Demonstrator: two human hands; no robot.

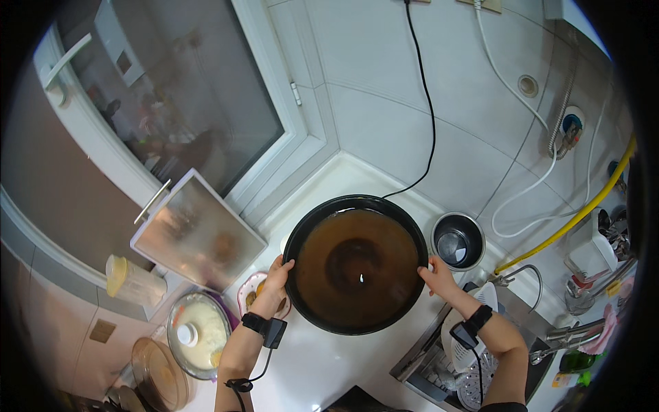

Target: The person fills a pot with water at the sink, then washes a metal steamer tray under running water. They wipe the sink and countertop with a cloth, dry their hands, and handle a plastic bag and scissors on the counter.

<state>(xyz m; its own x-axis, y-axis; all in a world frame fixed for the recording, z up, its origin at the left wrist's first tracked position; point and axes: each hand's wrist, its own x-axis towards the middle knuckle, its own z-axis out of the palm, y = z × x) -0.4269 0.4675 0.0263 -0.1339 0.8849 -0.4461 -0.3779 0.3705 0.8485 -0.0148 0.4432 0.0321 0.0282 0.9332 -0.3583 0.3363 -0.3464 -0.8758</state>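
A wide, round black pan (355, 329) full of brown liquid is in front of me, over the white countertop. My left hand (274, 280) grips its rim on the left, thumb on top. On the opposite side, my right hand (437, 278) pinches the rim in the same way. A dark patch shows in the middle of the brown liquid (391, 232). I cannot tell whether the pan rests on something or is held up. Just beyond my right hand stands a metal pot (458, 241) with a dark inside. A scalloped dish of food (249, 291) is partly hidden behind my left forearm.
A glass-lidded pan (200, 319) and a brown glass bowl (159, 373) stand at left, near a lidded plastic container (135, 280). To the right, a sink holds a white colander (455, 340) beside a faucet (571, 335). A black cable (430, 113) hangs behind the pan.
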